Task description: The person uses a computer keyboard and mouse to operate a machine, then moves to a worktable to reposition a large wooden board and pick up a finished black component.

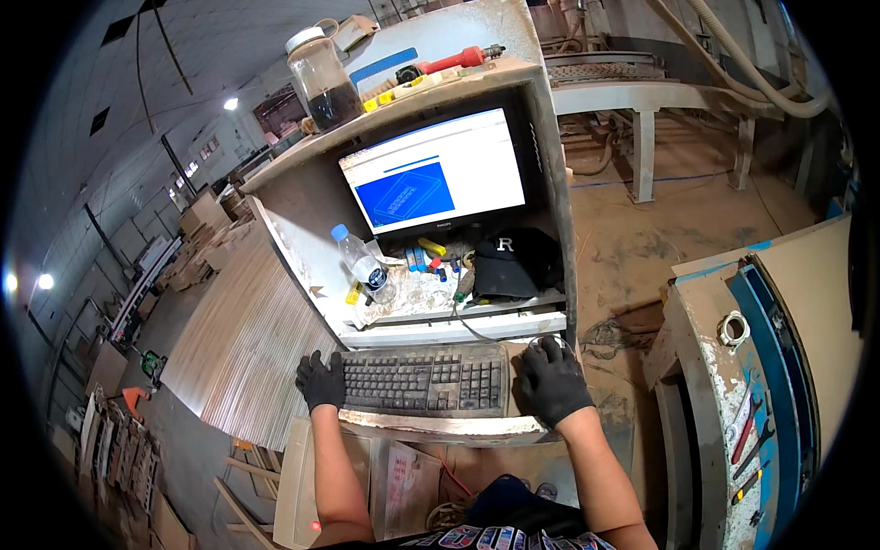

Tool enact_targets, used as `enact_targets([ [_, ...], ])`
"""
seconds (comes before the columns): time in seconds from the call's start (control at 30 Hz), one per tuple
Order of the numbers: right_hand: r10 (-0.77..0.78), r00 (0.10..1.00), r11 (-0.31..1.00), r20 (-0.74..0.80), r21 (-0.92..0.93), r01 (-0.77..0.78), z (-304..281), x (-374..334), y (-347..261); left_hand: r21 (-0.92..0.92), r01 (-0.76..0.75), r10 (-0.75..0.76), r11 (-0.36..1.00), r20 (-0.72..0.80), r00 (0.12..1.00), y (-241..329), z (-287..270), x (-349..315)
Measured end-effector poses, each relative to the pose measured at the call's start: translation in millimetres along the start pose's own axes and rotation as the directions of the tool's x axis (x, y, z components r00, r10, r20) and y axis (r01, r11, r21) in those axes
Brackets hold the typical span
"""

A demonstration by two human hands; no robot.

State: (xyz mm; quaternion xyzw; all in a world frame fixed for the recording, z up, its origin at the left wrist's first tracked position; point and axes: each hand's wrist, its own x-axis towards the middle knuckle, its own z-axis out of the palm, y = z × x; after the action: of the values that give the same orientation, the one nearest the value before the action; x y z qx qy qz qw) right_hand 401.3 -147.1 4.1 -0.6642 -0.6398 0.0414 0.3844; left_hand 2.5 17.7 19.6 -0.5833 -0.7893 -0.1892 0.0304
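Note:
A dusty black keyboard [417, 380] lies on the front shelf of a cabinet, below a lit monitor [440, 174] showing a blue panel with a line drawing. My left hand [320, 381], in a black glove, rests at the keyboard's left end, its fingers apart and holding nothing. Right of the keyboard, my right hand [555, 381], gloved too, is curled over what seems to be a computer mouse. That mouse is nearly all hidden under the palm; a dark cable [472, 328] runs toward it.
Inside the cabinet stand a water bottle [360, 261] and a black cap [516, 264]. On its top are a jar of dark liquid [324, 82] and a red tool [454, 62]. Stacked boards [243, 321] lie left; a bench with wrenches [747, 435] stands right.

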Motion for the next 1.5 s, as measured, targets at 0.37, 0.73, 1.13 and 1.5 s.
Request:
enact_targets([
  [0.37, -0.017, 0.997, 0.999, 0.08, -0.049, 0.021, -9.1, 5.4, -8.6, -0.046, -0.049, 0.047, 0.998, -0.058, 0.997, -3.3, 2.4, 3.5],
  [0.73, -0.021, 0.997, 0.999, 0.078, -0.043, 0.025, -5.7, 3.4, -6.6, -0.096, -0.028, 0.023, 0.995, -0.059, 0.998, -8.9, 4.1, 5.0],
  [1.13, -0.045, 0.998, 0.996, 0.046, -0.078, 0.049, -3.8, 2.4, -1.7, -0.156, 0.013, -0.019, 0.988, -0.039, 0.999, -7.9, 4.5, 5.0],
  [1.5, -0.006, 0.997, 0.998, 0.075, -0.059, 0.011, -7.9, 5.1, -7.3, -0.159, 0.016, -0.022, 0.987, -0.032, 0.999, -6.5, -0.3, 3.2],
])
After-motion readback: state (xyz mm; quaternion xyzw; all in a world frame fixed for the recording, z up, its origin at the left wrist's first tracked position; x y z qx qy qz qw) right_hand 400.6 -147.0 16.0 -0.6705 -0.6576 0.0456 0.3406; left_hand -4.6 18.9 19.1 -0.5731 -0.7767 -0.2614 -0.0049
